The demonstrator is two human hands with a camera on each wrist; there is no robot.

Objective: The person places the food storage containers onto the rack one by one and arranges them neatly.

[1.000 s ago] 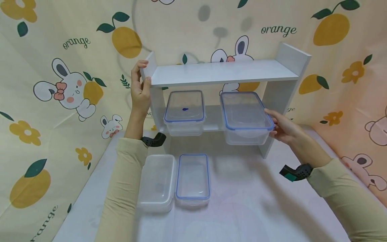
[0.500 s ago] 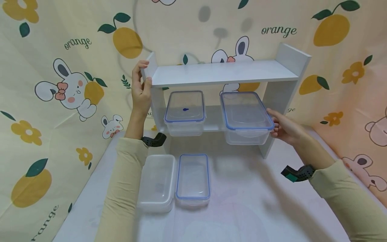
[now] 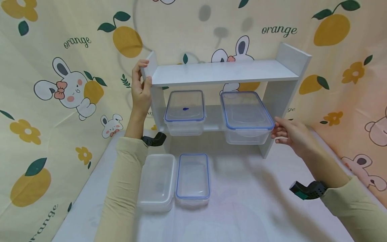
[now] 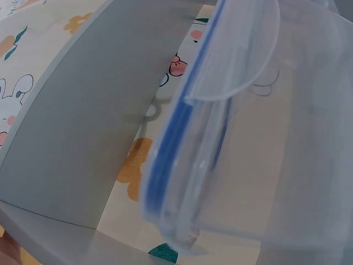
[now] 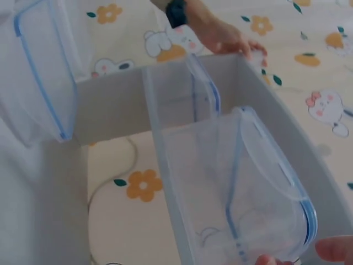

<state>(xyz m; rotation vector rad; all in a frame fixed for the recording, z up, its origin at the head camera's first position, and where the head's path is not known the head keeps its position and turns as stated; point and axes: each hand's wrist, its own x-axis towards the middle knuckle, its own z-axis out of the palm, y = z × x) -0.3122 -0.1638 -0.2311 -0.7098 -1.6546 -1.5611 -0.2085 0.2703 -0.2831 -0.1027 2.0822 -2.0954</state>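
My left hand (image 3: 141, 89) grips the upper left side panel of a white two-tier shelf (image 3: 223, 72), thumb on the near face. On the shelf's lower board sit two clear lidded food containers with blue rims. The smaller left container (image 3: 185, 112) has a dark blue mark on its lid. My right hand (image 3: 293, 136) is beside the right end of the larger container (image 3: 248, 112), fingers loosely bent and not wrapped round it. In the right wrist view, fingertips (image 5: 333, 248) show near that container (image 5: 237, 187) at the bottom edge; whether they touch it is unclear.
On the white table (image 3: 242, 208) before the shelf stand a frosted container (image 3: 156, 183) and a blue-rimmed container (image 3: 192, 178), side by side. A patterned cloth (image 3: 75, 141) hangs behind and at both sides.
My right hand has let go of the larger container's right edge and drawn back slightly to the right and down. The containers and my left hand stay in place.
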